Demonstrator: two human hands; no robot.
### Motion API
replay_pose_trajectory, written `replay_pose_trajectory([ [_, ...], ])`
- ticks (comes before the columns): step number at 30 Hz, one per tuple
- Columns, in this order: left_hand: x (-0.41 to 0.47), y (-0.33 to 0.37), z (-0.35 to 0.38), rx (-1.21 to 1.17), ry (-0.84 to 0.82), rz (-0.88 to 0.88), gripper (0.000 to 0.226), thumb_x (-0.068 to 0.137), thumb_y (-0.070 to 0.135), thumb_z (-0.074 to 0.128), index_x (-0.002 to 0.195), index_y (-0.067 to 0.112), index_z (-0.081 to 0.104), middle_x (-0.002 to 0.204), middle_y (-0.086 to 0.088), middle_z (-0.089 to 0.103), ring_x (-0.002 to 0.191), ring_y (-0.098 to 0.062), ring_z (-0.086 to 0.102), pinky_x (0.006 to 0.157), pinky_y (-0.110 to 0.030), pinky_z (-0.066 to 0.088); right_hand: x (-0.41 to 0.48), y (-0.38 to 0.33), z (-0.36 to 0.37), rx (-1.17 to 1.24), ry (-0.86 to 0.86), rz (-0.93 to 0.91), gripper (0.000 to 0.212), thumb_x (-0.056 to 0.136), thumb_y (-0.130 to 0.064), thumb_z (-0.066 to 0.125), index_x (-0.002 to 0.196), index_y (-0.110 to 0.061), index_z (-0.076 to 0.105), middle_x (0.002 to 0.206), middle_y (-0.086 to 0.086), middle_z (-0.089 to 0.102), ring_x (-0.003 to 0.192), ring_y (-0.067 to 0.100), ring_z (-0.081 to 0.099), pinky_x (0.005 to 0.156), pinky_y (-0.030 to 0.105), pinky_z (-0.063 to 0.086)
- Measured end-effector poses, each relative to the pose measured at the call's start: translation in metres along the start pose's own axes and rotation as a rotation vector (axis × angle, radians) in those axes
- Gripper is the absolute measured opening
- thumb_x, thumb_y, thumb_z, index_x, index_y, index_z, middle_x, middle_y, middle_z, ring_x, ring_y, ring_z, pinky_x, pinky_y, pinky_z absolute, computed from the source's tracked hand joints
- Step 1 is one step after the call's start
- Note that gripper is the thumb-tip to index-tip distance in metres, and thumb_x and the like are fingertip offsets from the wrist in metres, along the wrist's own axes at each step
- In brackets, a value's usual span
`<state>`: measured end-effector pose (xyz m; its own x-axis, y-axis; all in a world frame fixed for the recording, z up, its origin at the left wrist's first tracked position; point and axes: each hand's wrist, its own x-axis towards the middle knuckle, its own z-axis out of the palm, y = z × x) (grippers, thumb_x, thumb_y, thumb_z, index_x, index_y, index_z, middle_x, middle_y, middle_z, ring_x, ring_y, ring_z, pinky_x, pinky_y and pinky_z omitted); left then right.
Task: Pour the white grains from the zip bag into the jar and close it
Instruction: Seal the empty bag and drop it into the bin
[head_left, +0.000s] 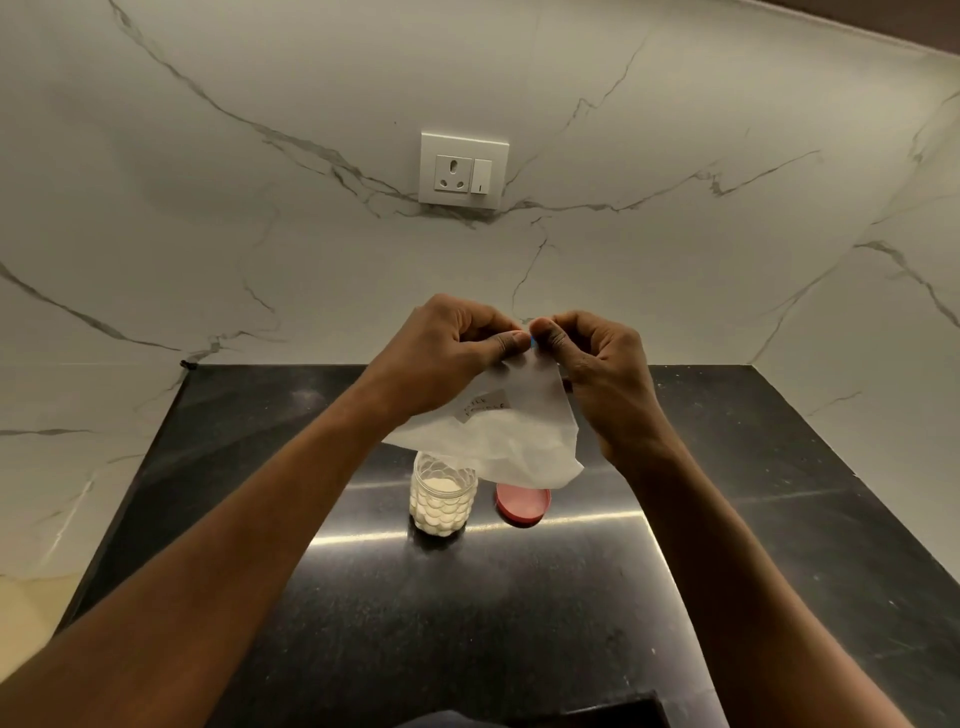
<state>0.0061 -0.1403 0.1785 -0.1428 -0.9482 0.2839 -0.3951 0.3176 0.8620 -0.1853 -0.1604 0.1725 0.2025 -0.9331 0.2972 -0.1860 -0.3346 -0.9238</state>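
A translucent white zip bag (511, 431) with a small handwritten label hangs in the air above the counter. My left hand (449, 345) and my right hand (597, 358) both pinch its top edge, fingertips nearly touching at a bit of blue zip strip. Below the bag's lower left corner stands a clear textured jar (443, 499), lidless, about two-thirds full of white grains. Its pink lid (522, 506) lies flat on the counter just right of the jar, partly hidden by the bag's bottom.
The jar and lid rest on a glossy black stone counter (467, 597) set in a corner of white marble walls. A white socket and switch plate (462, 170) is on the back wall. A dark recess shows at the counter's near edge.
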Motion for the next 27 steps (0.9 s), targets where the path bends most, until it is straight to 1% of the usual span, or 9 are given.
replay_pose_trajectory([
  [2, 0.003, 0.003, -0.004, 0.034, 0.001, -0.025, 0.018, 0.099, 0.029, 0.071, 0.106, 0.017, 0.082, 0.088, 0.000, 0.081, 0.082, -0.019, 0.076, 0.073, -0.026, 0.060, 0.001, -0.004, -0.002, 0.010, 0.039, 0.006, 0.018, 0.103, -0.023, 0.061, 0.099, -0.010, 0.072, 0.092, 0.017, 0.071, 0.080, 0.033, 0.068, 0.077, 0.050, 0.061],
  [3, 0.004, 0.004, -0.008, 0.042, 0.000, -0.034, 0.016, 0.099, 0.029, 0.071, 0.105, 0.018, 0.082, 0.088, 0.000, 0.081, 0.081, -0.018, 0.076, 0.074, -0.027, 0.060, 0.003, -0.006, -0.004, 0.028, 0.057, 0.017, 0.018, 0.103, -0.024, 0.062, 0.098, -0.010, 0.072, 0.088, 0.014, 0.068, 0.077, 0.028, 0.066, 0.075, 0.049, 0.061],
  [6, 0.005, 0.004, -0.017, 0.047, -0.022, -0.054, 0.014, 0.098, 0.028, 0.073, 0.106, 0.021, 0.082, 0.090, 0.001, 0.082, 0.086, -0.018, 0.076, 0.079, -0.028, 0.060, 0.007, -0.009, -0.013, 0.055, 0.099, 0.034, 0.018, 0.103, -0.027, 0.062, 0.095, -0.013, 0.071, 0.081, 0.005, 0.066, 0.075, 0.020, 0.064, 0.069, 0.044, 0.061],
  [9, 0.004, 0.002, -0.026, 0.014, -0.038, -0.075, 0.010, 0.096, 0.027, 0.074, 0.102, 0.025, 0.082, 0.089, 0.004, 0.083, 0.082, -0.010, 0.077, 0.075, -0.019, 0.061, 0.011, -0.009, -0.022, 0.051, 0.124, 0.031, 0.018, 0.103, -0.028, 0.062, 0.091, -0.019, 0.071, 0.082, 0.003, 0.066, 0.076, 0.016, 0.064, 0.064, 0.036, 0.060],
  [12, 0.003, 0.000, -0.034, -0.007, -0.055, -0.085, 0.008, 0.096, 0.026, 0.074, 0.099, 0.027, 0.081, 0.090, 0.010, 0.082, 0.078, -0.006, 0.078, 0.069, -0.013, 0.059, 0.014, -0.006, -0.029, 0.089, 0.135, 0.042, 0.019, 0.104, -0.028, 0.062, 0.089, -0.019, 0.071, 0.079, 0.000, 0.066, 0.070, 0.007, 0.066, 0.059, 0.029, 0.060],
  [19, -0.002, -0.006, -0.049, 0.010, -0.042, -0.076, 0.009, 0.094, 0.025, 0.075, 0.097, 0.031, 0.080, 0.091, 0.015, 0.082, 0.086, -0.001, 0.077, 0.075, -0.008, 0.055, 0.020, 0.000, -0.042, 0.132, 0.151, 0.053, 0.025, 0.103, -0.032, 0.062, 0.086, -0.016, 0.070, 0.077, -0.003, 0.067, 0.072, 0.007, 0.070, 0.061, 0.027, 0.059],
  [21, -0.002, -0.009, -0.052, 0.023, -0.041, -0.085, 0.009, 0.094, 0.026, 0.074, 0.097, 0.033, 0.080, 0.093, 0.014, 0.082, 0.089, -0.002, 0.076, 0.079, -0.010, 0.057, 0.022, 0.001, -0.046, 0.143, 0.154, 0.055, 0.025, 0.103, -0.032, 0.062, 0.086, -0.015, 0.070, 0.077, -0.004, 0.068, 0.073, 0.008, 0.071, 0.061, 0.026, 0.059],
  [24, -0.004, -0.012, -0.054, 0.020, -0.037, -0.098, 0.011, 0.094, 0.024, 0.074, 0.102, 0.028, 0.080, 0.094, 0.010, 0.082, 0.092, -0.007, 0.077, 0.083, -0.016, 0.059, 0.023, 0.003, -0.052, 0.171, 0.157, 0.062, 0.025, 0.103, -0.032, 0.063, 0.088, -0.013, 0.070, 0.073, -0.009, 0.069, 0.073, 0.006, 0.071, 0.061, 0.026, 0.058],
  [27, -0.006, -0.012, -0.053, -0.005, -0.008, -0.076, 0.011, 0.096, 0.023, 0.073, 0.103, 0.027, 0.079, 0.093, 0.009, 0.083, 0.091, -0.006, 0.077, 0.080, -0.014, 0.058, 0.023, 0.004, -0.053, 0.263, 0.141, 0.131, 0.025, 0.099, -0.034, 0.067, 0.085, -0.015, 0.071, 0.073, -0.006, 0.071, 0.073, 0.009, 0.072, 0.060, 0.030, 0.061],
])
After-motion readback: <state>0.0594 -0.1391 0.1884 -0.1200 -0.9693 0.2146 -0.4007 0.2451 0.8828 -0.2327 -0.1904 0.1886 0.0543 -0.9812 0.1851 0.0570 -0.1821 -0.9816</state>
